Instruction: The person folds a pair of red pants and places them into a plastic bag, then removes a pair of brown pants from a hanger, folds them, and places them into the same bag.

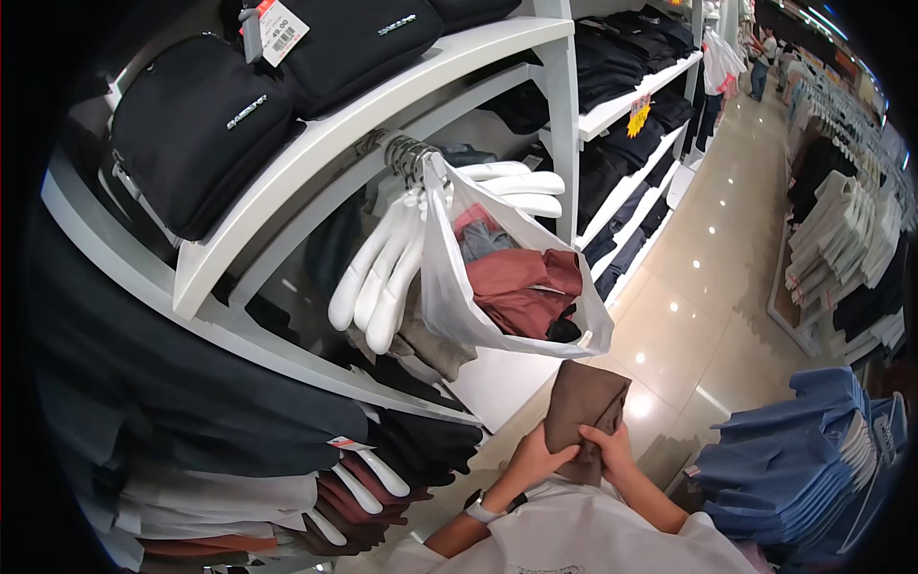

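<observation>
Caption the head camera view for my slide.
Left hand and right hand hold a folded brown garment below a hanging plastic bag of clothes.

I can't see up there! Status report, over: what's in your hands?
Both hands shut: left hand and right hand grip folded brown garment. Held close under hanging plastic bag. Beside bag, white hangers, clear of hands.

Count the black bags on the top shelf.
3 black bags: one at the left, one in the middle beside the price tag, and part of a third cut off at the top edge. Others may be hidden.
</observation>
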{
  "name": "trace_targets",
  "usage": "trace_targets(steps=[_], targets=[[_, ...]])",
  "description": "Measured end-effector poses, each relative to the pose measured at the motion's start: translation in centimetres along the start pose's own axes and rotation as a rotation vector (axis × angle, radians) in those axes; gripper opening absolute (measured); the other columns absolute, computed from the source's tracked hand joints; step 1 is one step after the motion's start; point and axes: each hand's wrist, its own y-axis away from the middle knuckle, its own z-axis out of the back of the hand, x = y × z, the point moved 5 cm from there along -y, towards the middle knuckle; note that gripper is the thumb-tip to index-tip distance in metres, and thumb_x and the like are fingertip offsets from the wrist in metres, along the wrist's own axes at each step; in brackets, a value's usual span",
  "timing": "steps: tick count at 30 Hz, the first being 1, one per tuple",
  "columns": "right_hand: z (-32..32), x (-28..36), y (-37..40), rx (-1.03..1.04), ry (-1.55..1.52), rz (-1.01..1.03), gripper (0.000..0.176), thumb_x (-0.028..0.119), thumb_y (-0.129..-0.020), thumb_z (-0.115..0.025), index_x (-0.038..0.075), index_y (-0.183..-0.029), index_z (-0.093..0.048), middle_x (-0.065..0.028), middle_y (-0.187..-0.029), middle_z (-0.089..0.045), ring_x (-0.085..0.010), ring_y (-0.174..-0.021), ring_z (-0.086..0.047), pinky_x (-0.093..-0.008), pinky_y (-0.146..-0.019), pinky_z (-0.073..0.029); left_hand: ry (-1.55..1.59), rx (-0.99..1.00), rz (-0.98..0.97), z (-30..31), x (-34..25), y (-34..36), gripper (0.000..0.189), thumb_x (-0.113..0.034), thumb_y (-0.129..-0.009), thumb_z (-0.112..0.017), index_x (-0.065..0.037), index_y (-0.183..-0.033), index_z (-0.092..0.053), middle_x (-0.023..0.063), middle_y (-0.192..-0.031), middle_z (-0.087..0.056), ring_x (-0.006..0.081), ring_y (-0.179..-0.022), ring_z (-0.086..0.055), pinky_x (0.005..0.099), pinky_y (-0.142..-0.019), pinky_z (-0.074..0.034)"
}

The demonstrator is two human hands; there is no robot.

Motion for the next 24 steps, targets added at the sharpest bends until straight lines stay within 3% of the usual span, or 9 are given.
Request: trace_targets(steps=[2,5,9,13,16,19,21,23,24], targets=[[1.6,1.5,0.0,-0.072,-0.054,-0.018,0.054,0.002,-0.073,-0.073,-0.001,-0.122,-0.050,-0.0136,-0.113,-0.062,-0.0246,-0.101,-0.061,-0.0392,-0.086,-0.052,-0.153,0.029,0.068,0.4,-0.9,0.5,0.039,-0.020,-0.081,-0.073,0.003,-0.109,-0.059,0.0142,-0.090,-0.067,0.0133,-0.081,-0.064,0.0272,-0.069,-0.051],[5.1,6.5,-0.5,-0.232,0.069,0.211,0.059,0.008,-0.070,-0.075,-0.002,-0.122,-0.049,-0.0140,-0.110,-0.063,-0.0242,-0.097,-0.063,-0.0381,-0.087,-0.051,0.153,-0.116,0.022,4.3,-3.1,0.5,0.029,-0.023,-0.082,-0.073,0.001,-0.094,-0.063,0.0085,-0.071,-0.066,0.0092,-0.063,-0.060,0.0236,-0.056,-0.047],[1.2,16.3,-0.2,0.102,0.040,0.468,0.076,0.010,-0.064,-0.076,-0.005,-0.130,-0.042,-0.0161,-0.115,-0.060,-0.0275,-0.105,-0.061,-0.0388,-0.095,-0.047,0.001,-0.525,-0.202,11.7,-10.0,-0.8,0.028,-0.023,-0.083,-0.072,-0.001,-0.071,-0.059,0.0042,-0.054,-0.057,0.0059,-0.052,-0.055,0.0223,-0.048,-0.041],[-6.6,21.3,-0.4,0.230,0.235,0.719,0.068,0.001,-0.065,-0.077,-0.006,-0.125,-0.045,-0.0170,-0.117,-0.058,-0.0247,-0.108,-0.058,-0.0392,-0.095,-0.045,-0.585,-0.738,-0.240,13.7,-18.0,-3.1,0.040,-0.035,-0.088,-0.063,-0.002,-0.065,-0.060,0.0152,-0.054,-0.058,0.0326,-0.052,-0.061,0.0393,-0.050,-0.045],[-13.9,22.5,-1.0,0.238,0.417,0.934,0.057,0.008,-0.071,-0.079,-0.005,-0.118,-0.050,-0.0130,-0.111,-0.061,-0.0207,-0.103,-0.058,-0.0336,-0.090,-0.045,-0.651,-0.797,-0.174,14.5,-18.6,-5.5,0.045,-0.030,-0.090,-0.059,0.002,-0.060,-0.056,0.0122,-0.050,-0.055,0.0299,-0.045,-0.055,0.0358,-0.052,-0.044],[-18.1,21.5,-3.4,0.279,0.441,1.082,0.049,0.009,-0.074,-0.077,-0.005,-0.113,-0.052,-0.0141,-0.108,-0.062,-0.0187,-0.099,-0.059,-0.0323,-0.086,-0.047,-0.565,-0.821,-0.242,15.5,-16.4,-7.1,0.044,-0.031,-0.091,-0.055,0.000,-0.061,-0.059,0.0182,-0.053,-0.057,0.0370,-0.052,-0.059,0.0438,-0.050,-0.043],[-19.7,20.8,-4.6,0.337,0.571,1.108,0.048,0.005,-0.070,-0.075,-0.006,-0.111,-0.052,-0.0176,-0.106,-0.062,-0.0238,-0.097,-0.062,-0.0333,-0.084,-0.048,-0.368,-0.778,-0.241,15.7,-16.5,-6.4,0.041,-0.028,-0.092,-0.055,0.001,-0.063,-0.059,0.0182,-0.052,-0.056,0.0342,-0.049,-0.058,0.0424,-0.049,-0.042],[-21.2,20.6,-5.4,0.349,0.719,1.339,0.052,0.006,-0.069,-0.073,-0.005,-0.115,-0.052,-0.0172,-0.098,-0.065,-0.0260,-0.089,-0.064,-0.0345,-0.081,-0.049,-0.229,-0.753,-0.240,15.9,-16.3,-6.2,0.039,-0.025,-0.092,-0.054,0.001,-0.064,-0.059,0.0167,-0.050,-0.055,0.0291,-0.046,-0.057,0.0399,-0.047,-0.041],[-22.0,20.8,-5.3,0.343,0.811,1.349,0.054,0.004,-0.063,-0.069,-0.004,-0.114,-0.054,-0.0199,-0.097,-0.064,-0.0333,-0.089,-0.064,-0.0353,-0.080,-0.049,-0.187,-0.753,-0.237,16.0,-15.8,-6.4,0.039,-0.024,-0.093,-0.054,0.001,-0.063,-0.058,0.0151,-0.049,-0.055,0.0253,-0.044,-0.056,0.0380,-0.046,-0.041]])
